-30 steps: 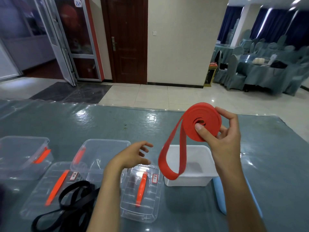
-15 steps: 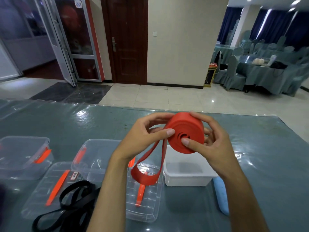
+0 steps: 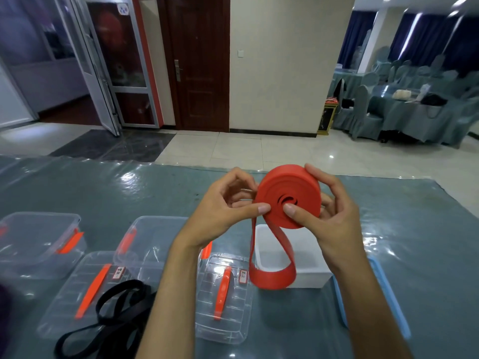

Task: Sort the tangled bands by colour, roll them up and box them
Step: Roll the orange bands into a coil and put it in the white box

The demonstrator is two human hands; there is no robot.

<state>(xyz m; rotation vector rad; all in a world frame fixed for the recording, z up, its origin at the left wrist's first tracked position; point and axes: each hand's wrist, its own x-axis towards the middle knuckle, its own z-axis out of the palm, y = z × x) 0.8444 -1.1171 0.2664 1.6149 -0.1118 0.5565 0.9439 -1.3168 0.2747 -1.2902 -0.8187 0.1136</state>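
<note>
Because the flat red rubber band (image 3: 287, 195) is only partly wound, both hands hold its coil up in front of the chest, above the grey plastic-covered table (image 3: 388, 229), where the loose end can hang free. The right hand (image 3: 334, 216) grips the coil, thumb pressed near its centre and fingers curled round the far rim, which looks meant to keep the turns from springing apart. The left hand (image 3: 228, 206) pinches the coil's near edge, thumb tip on the face and fingers curled behind, probably to feed the next turn on. The unwound loop dangles down in front of the open white plastic box (image 3: 311, 275), likely where the roll will go. The tangled black bands (image 3: 116, 307) lie at lower left, partly on a clear lid with an orange handle (image 3: 85, 288), waiting their turn. Two clear tubs (image 3: 39, 242) stand open to the left, and another clear lid (image 3: 225, 296) lies beside the white box.
</note>
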